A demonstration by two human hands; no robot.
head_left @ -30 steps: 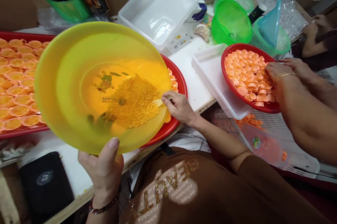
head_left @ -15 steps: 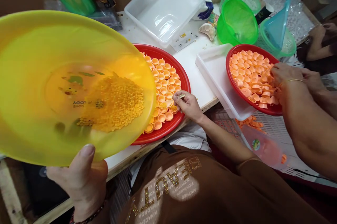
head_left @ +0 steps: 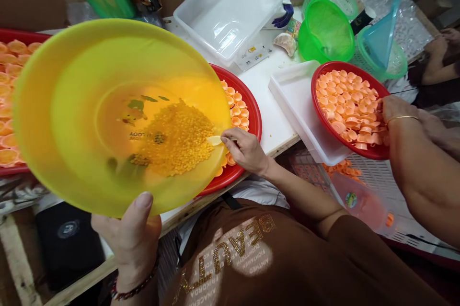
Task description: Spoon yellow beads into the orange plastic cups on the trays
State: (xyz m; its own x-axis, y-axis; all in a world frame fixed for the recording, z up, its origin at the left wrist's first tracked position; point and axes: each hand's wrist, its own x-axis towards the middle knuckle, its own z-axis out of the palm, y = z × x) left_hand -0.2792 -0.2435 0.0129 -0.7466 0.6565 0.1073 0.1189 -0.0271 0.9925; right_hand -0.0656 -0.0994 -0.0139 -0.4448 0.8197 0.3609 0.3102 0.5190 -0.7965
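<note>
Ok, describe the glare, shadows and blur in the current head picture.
In the head view, white glare patches shine on the floor of the white plastic tray; in the head view, dark patches show low in the translucent yellow bowl, perhaps from the left hand beneath; in the head view, a co-worker's farther hand looks soft.

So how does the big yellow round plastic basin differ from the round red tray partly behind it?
The yellow basin is held tilted in the left hand; the red tray rests on the white table. The basin holds small yellow grains; the tray holds orange cups. Both look round.
</note>
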